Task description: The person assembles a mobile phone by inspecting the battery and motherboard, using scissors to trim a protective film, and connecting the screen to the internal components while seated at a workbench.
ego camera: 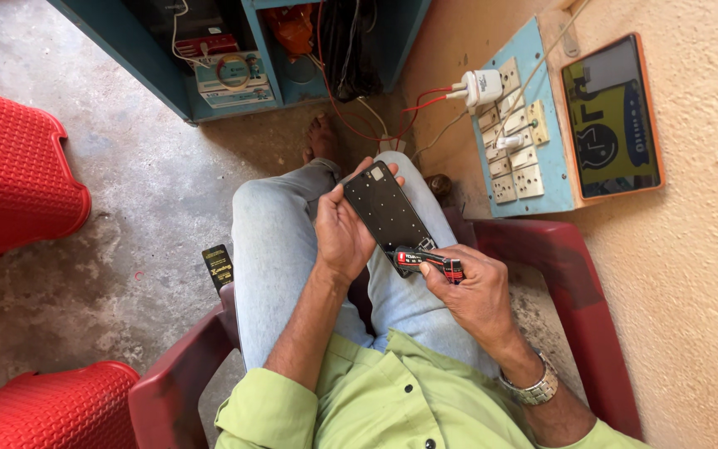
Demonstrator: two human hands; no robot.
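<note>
Nearest, the right hand comes in from five o'clock, its grip closed around a small red-and-black screwdriver whose tip meets the lower edge of a black phone frame. The left hand, at nine o'clock of the frame, clasps it above the knees. Judging by this, a screw is being worked; steady, aligned pressure matters.
</note>
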